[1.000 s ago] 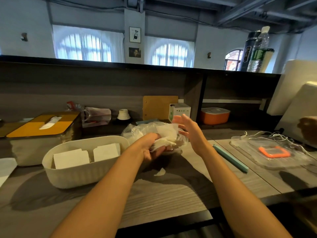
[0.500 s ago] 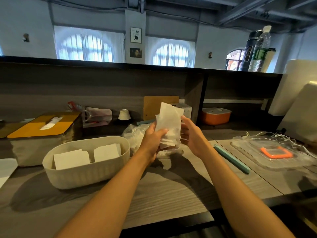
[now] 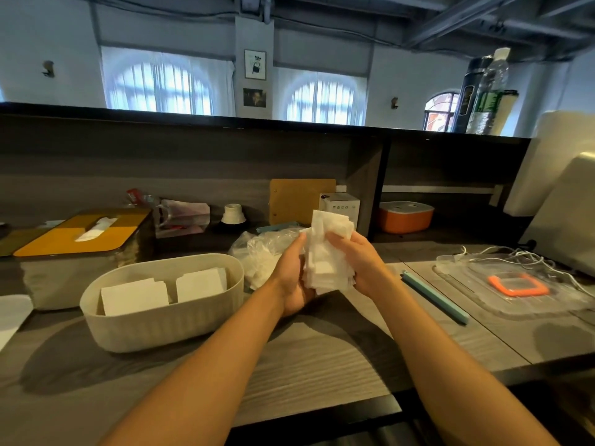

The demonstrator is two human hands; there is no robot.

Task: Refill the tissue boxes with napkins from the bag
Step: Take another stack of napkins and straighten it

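Note:
A stack of white napkins (image 3: 326, 252) is held upright between both hands above the wooden counter. My left hand (image 3: 291, 278) grips its left side and my right hand (image 3: 360, 262) grips its right side. Just behind the hands lies the crumpled clear plastic bag (image 3: 260, 252) with more napkins inside. To the left stands an open beige tissue box (image 3: 161, 323) holding two white napkin stacks. Further left is a second tissue box with a yellow lid (image 3: 80, 235), a tissue poking from its slot.
A teal stick (image 3: 434, 297) lies right of the hands. A clear tray (image 3: 515, 304) with an orange ring and white cables sits at the right. An orange container (image 3: 405, 217), a small white box (image 3: 339, 206) and a clear mug (image 3: 180, 217) stand by the back wall.
Both hands drew the napkin stack out of the plastic bag, lifted it, and now hold it lower and closer between them.

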